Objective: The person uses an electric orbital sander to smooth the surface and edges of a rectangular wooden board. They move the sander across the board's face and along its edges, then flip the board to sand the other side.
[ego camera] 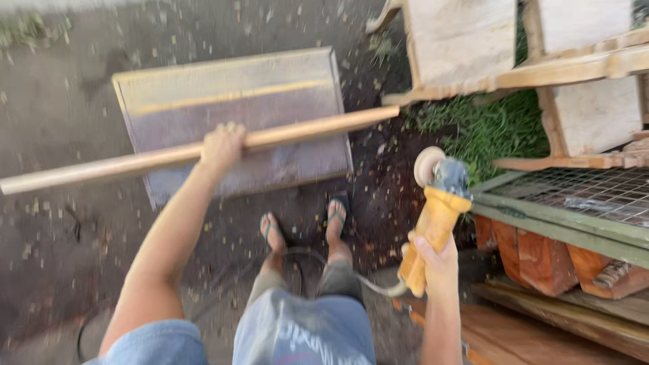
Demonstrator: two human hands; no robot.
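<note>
Left hand (222,146) wrapped closed around a long round wooden pole (196,151), gripping it near mid-length; the pole runs almost level, slightly rising toward its far end, and crosses over a flat rectangular metal sheet (236,122) lying on the ground. Landmark: that sheet. One pole end sticks out well past the sheet's left edge, the other just past its right edge, toward the wooden frames (514,61). Right hand (433,260) closed around the body of a yellow angle grinder (436,216), held off to the right of the sheet and nearer the person; the grinder's head points up and away, with a pale round disc (428,165) at the top and grey gear housing beside it. The grinder is well apart from the pole, not touching it. A cable (365,280) trails from the grinder's base down toward the legs. Feet in flip-flops (337,215) stand just below the sheet's near edge on dark dirt littered with small chips. Right of the sheet: a patch of grass (487,128), pale wooden frames above it, then a green-framed wire mesh panel (574,199) with reddish wood blocks (534,253) underneath. Frame is a bit motion-blurred.
</note>
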